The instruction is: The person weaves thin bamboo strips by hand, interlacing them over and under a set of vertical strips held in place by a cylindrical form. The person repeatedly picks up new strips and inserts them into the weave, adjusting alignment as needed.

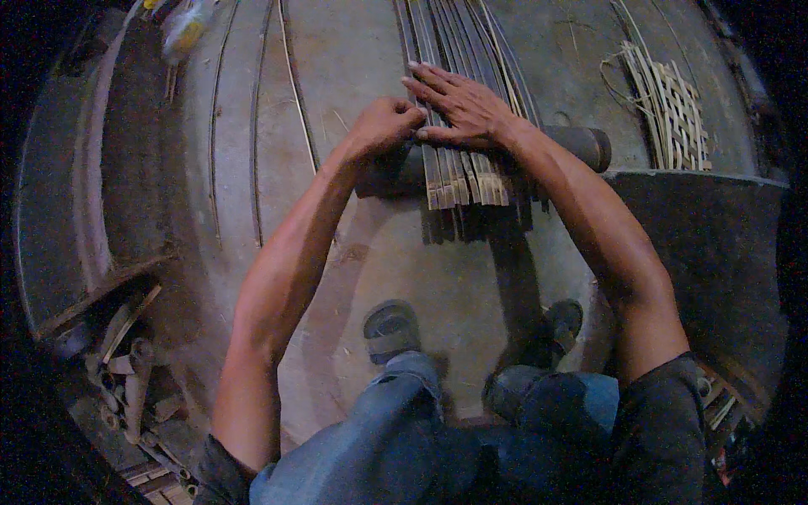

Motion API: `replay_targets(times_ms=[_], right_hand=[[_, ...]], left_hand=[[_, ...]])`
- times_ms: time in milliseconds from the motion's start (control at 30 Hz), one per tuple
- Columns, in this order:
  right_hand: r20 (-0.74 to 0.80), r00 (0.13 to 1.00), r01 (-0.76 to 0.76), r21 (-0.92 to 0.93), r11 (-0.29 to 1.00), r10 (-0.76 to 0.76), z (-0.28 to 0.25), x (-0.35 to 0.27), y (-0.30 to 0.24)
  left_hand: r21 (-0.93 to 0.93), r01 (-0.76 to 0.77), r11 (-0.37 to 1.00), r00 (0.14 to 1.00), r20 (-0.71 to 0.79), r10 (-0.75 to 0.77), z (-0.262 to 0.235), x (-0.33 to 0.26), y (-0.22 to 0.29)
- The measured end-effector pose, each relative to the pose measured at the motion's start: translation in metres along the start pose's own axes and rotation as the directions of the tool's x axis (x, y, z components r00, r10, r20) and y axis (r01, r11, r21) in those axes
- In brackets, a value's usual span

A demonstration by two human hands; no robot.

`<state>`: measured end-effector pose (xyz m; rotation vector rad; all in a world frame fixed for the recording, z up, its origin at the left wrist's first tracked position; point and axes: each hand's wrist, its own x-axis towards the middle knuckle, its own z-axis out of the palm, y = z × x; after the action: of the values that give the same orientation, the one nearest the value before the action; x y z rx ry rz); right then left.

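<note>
A bundle of long, narrow bamboo strips (465, 187) lies across a dark, round log (589, 148) on the floor, the cut ends pointing toward me. My right hand (463, 108) rests flat on top of the strips, its fingers stretched out and slightly apart. At the bundle's left edge, above the log, my left hand (383, 126) is closed, with the thumb tip close to my right thumb. Whatever its curled fingers hold is hidden.
Several loose thin strips (257, 126) lie on the concrete floor to the left. A piece of woven bamboo (677, 114) sits at the far right, beside a dark panel (699, 244). Bamboo offcuts (135, 387) are piled at the lower left. My sandalled foot (392, 328) stands below the log.
</note>
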<state>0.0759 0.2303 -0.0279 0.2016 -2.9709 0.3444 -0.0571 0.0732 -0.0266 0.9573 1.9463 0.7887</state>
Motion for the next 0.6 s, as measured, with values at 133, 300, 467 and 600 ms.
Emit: replay_targets(times_ms=[133, 300, 467, 600], right_hand=[[0.009, 1.000, -0.004, -0.026, 1.000, 0.004, 0.004, -0.001, 0.001], [0.024, 1.000, -0.007, -0.054, 0.998, 0.008, 0.001, 0.000, -0.001], [-0.018, 1.000, -0.002, -0.051, 0.999, 0.001, 0.002, -0.001, 0.001], [0.008, 1.000, 0.009, -0.020, 1.000, -0.009, 0.007, 0.005, 0.000]], left_hand=[[-0.004, -0.003, 1.000, 1.000, -0.015, 0.003, 0.001, -0.005, 0.003], [0.064, -0.008, 0.998, 1.000, -0.003, 0.008, -0.002, -0.004, 0.004], [0.069, -0.015, 0.997, 1.000, 0.011, 0.014, -0.005, -0.004, 0.008], [-0.187, 0.056, 0.981, 0.986, -0.144, -0.083, -0.010, -0.010, 0.002]])
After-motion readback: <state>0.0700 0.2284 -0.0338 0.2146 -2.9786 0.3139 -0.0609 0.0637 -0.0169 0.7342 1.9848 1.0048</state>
